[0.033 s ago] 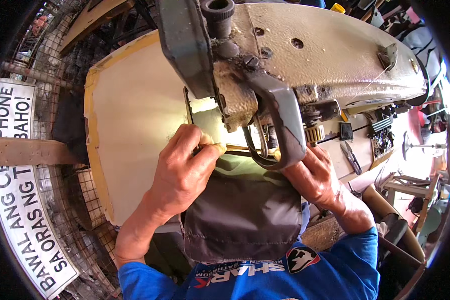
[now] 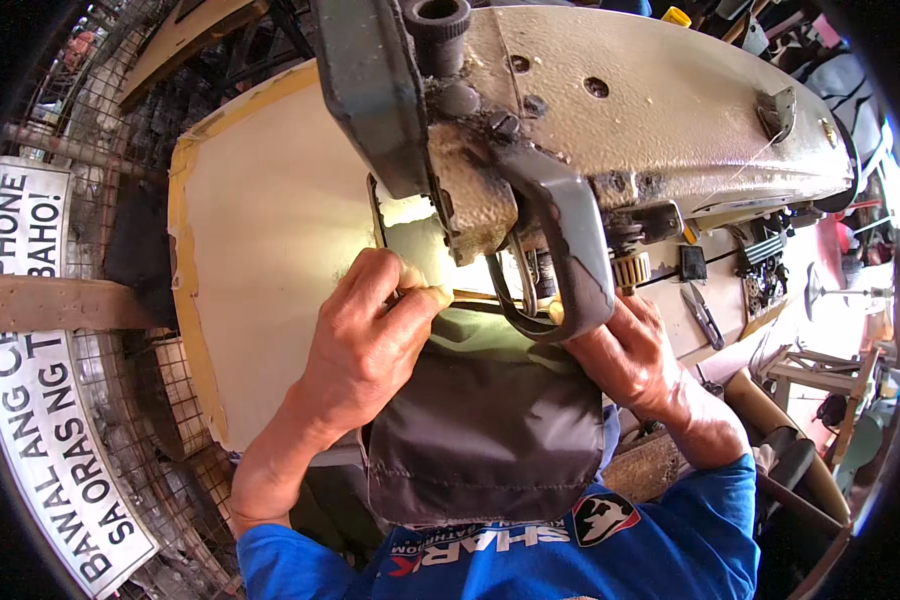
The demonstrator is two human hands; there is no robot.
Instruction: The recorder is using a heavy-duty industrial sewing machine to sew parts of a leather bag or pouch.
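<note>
My left hand (image 2: 365,335) is closed, thumb and fingers pinching the upper edge of a dark grey-brown fabric piece (image 2: 485,420) beside the lit sewing area. The fabric hangs toward me over the table's near edge, with a stitched line along its lower part. Above it stands the sewing machine (image 2: 660,100), speckled and worn. My right hand (image 2: 625,345) is at the fabric's upper right edge, its fingers bent and partly behind the machine's grey curved guard (image 2: 575,240). A fingertip shows through the guard's loop. The needle point is hidden by the machine head.
The pale table top (image 2: 260,250) has taped, worn edges. Thread snips (image 2: 703,315) and a small black block (image 2: 692,263) lie to the right of the machine. A wire mesh with a white sign (image 2: 55,400) is on the left. A tan roll (image 2: 785,430) sits at the lower right.
</note>
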